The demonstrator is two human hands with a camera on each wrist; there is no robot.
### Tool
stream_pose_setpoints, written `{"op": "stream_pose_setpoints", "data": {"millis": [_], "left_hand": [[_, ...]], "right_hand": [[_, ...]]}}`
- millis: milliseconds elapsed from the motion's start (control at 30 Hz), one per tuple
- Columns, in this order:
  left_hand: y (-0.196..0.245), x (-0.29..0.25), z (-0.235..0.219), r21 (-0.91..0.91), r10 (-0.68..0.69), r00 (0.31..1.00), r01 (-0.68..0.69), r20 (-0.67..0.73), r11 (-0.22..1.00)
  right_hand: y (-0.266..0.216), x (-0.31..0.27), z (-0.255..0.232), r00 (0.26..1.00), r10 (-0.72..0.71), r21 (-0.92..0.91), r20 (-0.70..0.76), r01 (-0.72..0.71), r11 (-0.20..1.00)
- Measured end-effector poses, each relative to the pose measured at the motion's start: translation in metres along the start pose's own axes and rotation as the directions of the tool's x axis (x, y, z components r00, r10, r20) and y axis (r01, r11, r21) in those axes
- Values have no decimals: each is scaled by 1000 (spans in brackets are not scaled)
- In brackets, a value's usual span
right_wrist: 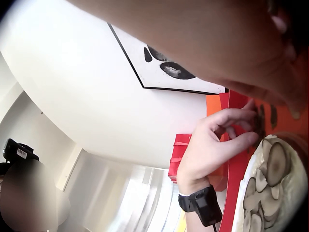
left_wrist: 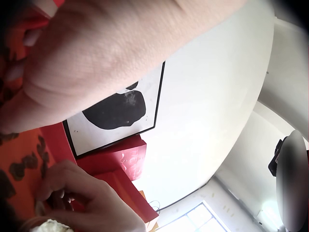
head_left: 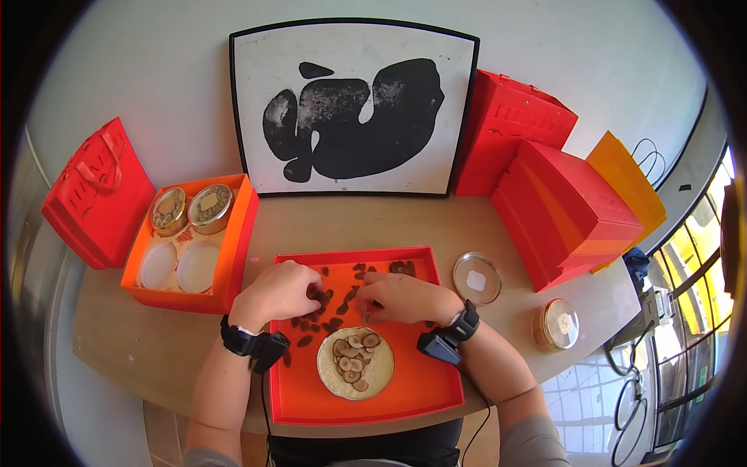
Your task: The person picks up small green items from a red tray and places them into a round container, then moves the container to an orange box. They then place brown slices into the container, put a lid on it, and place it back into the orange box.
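Observation:
Dark slices (head_left: 334, 323) lie scattered over the upper part of a red-orange tray (head_left: 420, 397). My left hand (head_left: 276, 294) bends its fingers over the slices at the tray's left; in the right wrist view that hand (right_wrist: 207, 145) has thumb and index fingertips beside dark slices, and whether it grips one is unclear. My right hand (head_left: 405, 298) reaches in from the right and pinches a small pale-edged slice (head_left: 366, 317) above the plate. Lighter, dark-rimmed slices (head_left: 354, 359) are piled on the pale round plate (head_left: 331, 381), also close by in the right wrist view.
At the left, an orange box (head_left: 243, 226) holds two lidded jars (head_left: 210, 208) and two empty round recesses. A clear lid (head_left: 478, 279) and a closed jar (head_left: 555, 324) lie right of the tray. Red bags (head_left: 513, 121), a red box (head_left: 560, 210) and a framed picture (head_left: 354, 117) stand behind.

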State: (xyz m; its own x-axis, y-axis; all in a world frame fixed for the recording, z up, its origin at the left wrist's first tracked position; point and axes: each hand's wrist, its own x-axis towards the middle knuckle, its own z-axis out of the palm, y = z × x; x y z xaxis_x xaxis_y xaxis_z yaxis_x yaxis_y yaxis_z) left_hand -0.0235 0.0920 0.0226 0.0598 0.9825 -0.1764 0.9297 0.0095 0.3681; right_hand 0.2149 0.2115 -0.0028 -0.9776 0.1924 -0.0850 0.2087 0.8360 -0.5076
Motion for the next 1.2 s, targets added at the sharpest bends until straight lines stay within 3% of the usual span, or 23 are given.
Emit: {"op": "stream_pose_setpoints", "data": {"millis": [167, 267, 333, 367, 467, 533, 567, 633, 733, 967, 1200], "left_hand": [[5, -3, -4, 48, -1, 1000, 2, -25, 999], [3, -2, -2, 40, -24, 1000, 24, -6, 999], [1, -1, -2, 8, -41, 999, 41, 13, 999], [1, -1, -1, 5, -41, 999, 41, 15, 999], [1, -1, -1, 7, -25, 1000, 25, 5, 1000], [1, -2, -1, 17, -2, 1000, 2, -16, 1000], [1, -2, -1, 20, 1, 1000, -1, -16, 1000], [1, -2, -2, -22, -14, 1000, 14, -5, 1000], [1, -1, -2, -2, -10, 1000, 10, 0, 1000], [3, -2, -3, -46, -18, 1000, 18, -4, 999], [-2, -1, 1, -33, 12, 999, -13, -30, 999]], "right_hand": [[-7, -1, -19, 998, 39, 33, 47, -41, 999], [-21, -9, -37, 996, 84, 98, -35, -80, 992], [-30, -14, -45, 996, -30, 334, -86, 57, 941], [-34, -17, -50, 996, -28, 335, -83, 55, 941], [-27, -25, -58, 988, -3, 308, -152, 50, 950], [0, -24, -51, 947, 163, -47, -276, -183, 982], [6, -24, -48, 946, 164, -47, -279, -184, 982], [13, -25, -40, 944, 251, -224, -213, -297, 928], [16, -21, -27, 931, 240, -214, -275, -303, 929], [28, -16, -21, 939, 257, -219, -230, -308, 926], [34, -13, -18, 942, 176, -250, -285, -250, 935]]}}
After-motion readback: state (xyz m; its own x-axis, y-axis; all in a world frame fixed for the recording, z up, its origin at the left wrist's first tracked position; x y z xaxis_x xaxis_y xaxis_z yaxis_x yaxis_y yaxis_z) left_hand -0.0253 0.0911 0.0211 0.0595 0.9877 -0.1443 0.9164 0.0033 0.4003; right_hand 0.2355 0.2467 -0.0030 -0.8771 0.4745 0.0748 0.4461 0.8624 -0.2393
